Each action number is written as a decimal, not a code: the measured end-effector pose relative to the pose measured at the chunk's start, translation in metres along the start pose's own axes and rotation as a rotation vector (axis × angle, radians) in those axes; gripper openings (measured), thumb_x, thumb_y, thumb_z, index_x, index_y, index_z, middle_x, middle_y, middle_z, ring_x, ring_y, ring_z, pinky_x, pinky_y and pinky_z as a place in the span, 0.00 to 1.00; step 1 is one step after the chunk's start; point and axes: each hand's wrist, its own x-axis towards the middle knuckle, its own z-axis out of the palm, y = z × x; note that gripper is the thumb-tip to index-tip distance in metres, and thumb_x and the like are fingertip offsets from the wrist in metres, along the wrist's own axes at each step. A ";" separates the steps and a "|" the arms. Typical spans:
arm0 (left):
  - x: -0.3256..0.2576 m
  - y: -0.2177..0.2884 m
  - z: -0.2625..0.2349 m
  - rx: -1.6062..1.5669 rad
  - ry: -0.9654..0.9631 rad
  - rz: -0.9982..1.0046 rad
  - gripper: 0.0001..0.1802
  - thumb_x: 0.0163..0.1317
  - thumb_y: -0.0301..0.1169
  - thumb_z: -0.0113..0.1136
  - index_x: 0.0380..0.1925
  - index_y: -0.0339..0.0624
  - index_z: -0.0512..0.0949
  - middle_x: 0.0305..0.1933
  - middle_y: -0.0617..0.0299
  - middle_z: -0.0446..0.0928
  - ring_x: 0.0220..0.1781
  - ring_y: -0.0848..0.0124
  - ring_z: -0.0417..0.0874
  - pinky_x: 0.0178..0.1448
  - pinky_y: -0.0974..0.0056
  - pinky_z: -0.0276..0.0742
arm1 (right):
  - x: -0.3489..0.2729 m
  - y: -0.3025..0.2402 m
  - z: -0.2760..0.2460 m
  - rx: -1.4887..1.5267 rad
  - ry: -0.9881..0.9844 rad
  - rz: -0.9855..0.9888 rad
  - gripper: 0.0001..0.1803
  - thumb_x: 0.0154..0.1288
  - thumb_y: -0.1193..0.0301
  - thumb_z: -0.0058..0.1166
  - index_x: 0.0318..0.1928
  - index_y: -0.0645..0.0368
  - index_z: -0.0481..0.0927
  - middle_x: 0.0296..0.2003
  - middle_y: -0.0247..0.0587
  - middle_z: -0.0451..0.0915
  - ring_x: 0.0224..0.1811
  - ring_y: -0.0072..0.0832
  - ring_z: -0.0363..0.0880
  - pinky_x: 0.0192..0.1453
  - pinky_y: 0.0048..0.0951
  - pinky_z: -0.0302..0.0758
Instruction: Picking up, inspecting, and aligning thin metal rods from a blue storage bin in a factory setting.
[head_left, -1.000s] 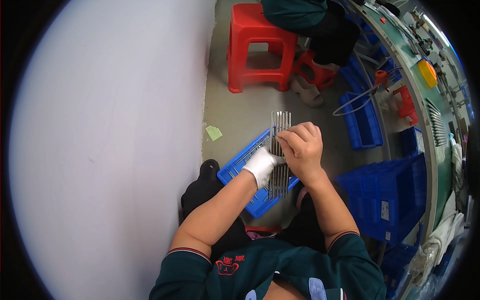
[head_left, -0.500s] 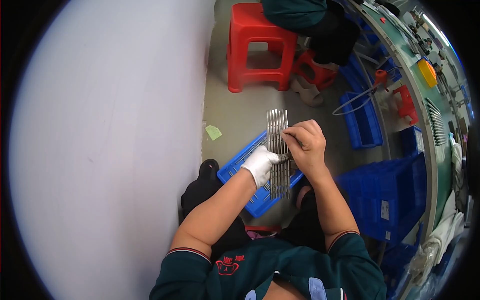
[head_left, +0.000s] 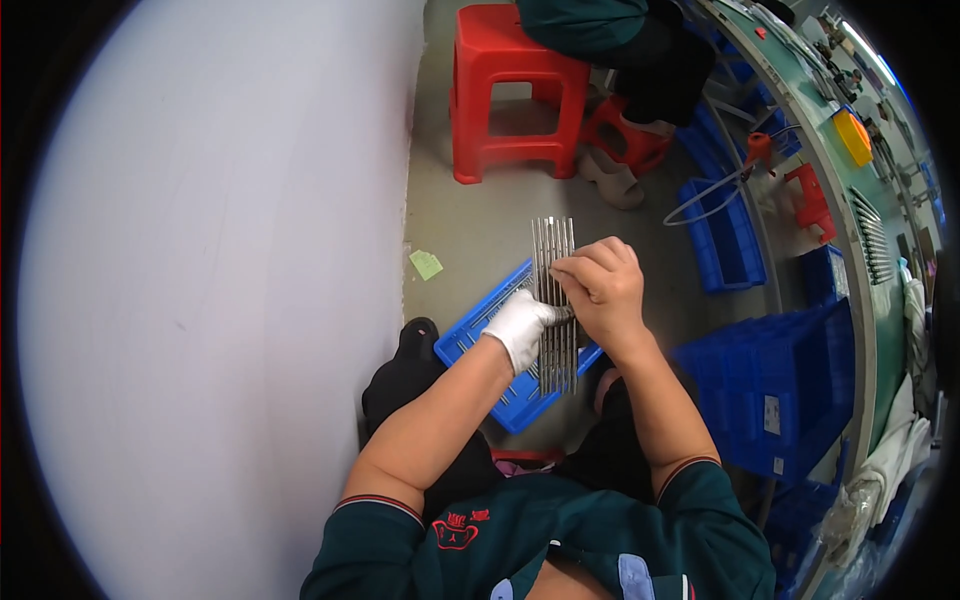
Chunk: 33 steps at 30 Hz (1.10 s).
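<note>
My left hand (head_left: pixel 518 328), in a white glove, is wrapped round a row of several thin metal rods (head_left: pixel 557 365). They lie side by side, their long axis running away from me. Bare, my right hand (head_left: pixel 606 292) has thumb and fingertips pinched together over the rods, touching them above the gloved thumb. Whether a single rod sits in that pinch is hidden by the fingers. Below both hands a blue plastic tray (head_left: pixel 518 415) rests between my legs, with more loose metal rods (head_left: pixel 487 312) in it.
A white wall (head_left: pixel 220 300) runs along my left. Ahead, a co-worker sits by a red stool (head_left: pixel 520 90). On the right stand blue crates (head_left: pixel 770 380), another blue bin (head_left: pixel 722 240) and a long green-topped bench (head_left: pixel 885 330). A green paper scrap (head_left: pixel 426 264) lies on the floor.
My right hand has shifted slightly left across the rods, its pinch now nearer the middle of the row. The left hand keeps its hold.
</note>
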 end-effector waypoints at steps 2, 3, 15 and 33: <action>0.000 0.004 0.002 -0.052 0.003 -0.037 0.14 0.55 0.15 0.51 0.42 0.36 0.77 0.37 0.58 0.80 0.37 0.65 0.84 0.41 0.59 0.82 | 0.001 0.001 -0.005 0.054 0.056 0.021 0.06 0.44 0.77 0.64 0.26 0.55 0.81 0.25 0.33 0.77 0.31 0.34 0.74 0.36 0.35 0.68; 0.000 0.005 0.000 -0.053 0.004 -0.036 0.14 0.55 0.15 0.51 0.42 0.36 0.77 0.37 0.58 0.80 0.37 0.65 0.84 0.41 0.59 0.82 | 0.001 0.001 -0.006 0.055 0.054 0.020 0.06 0.44 0.77 0.64 0.26 0.55 0.81 0.25 0.33 0.77 0.31 0.34 0.74 0.36 0.35 0.68; -0.001 0.005 -0.004 -0.087 -0.064 -0.020 0.14 0.55 0.16 0.56 0.43 0.35 0.77 0.40 0.59 0.81 0.42 0.66 0.84 0.47 0.63 0.81 | -0.002 -0.004 -0.004 0.037 -0.023 -0.001 0.06 0.44 0.76 0.64 0.26 0.54 0.81 0.25 0.32 0.77 0.31 0.34 0.74 0.36 0.34 0.68; 0.002 0.005 -0.007 -0.128 -0.081 -0.057 0.15 0.56 0.14 0.53 0.45 0.33 0.76 0.40 0.56 0.80 0.41 0.64 0.84 0.47 0.61 0.82 | -0.002 0.003 -0.007 0.096 -0.011 0.081 0.05 0.45 0.76 0.63 0.26 0.56 0.81 0.24 0.34 0.77 0.30 0.34 0.74 0.36 0.35 0.68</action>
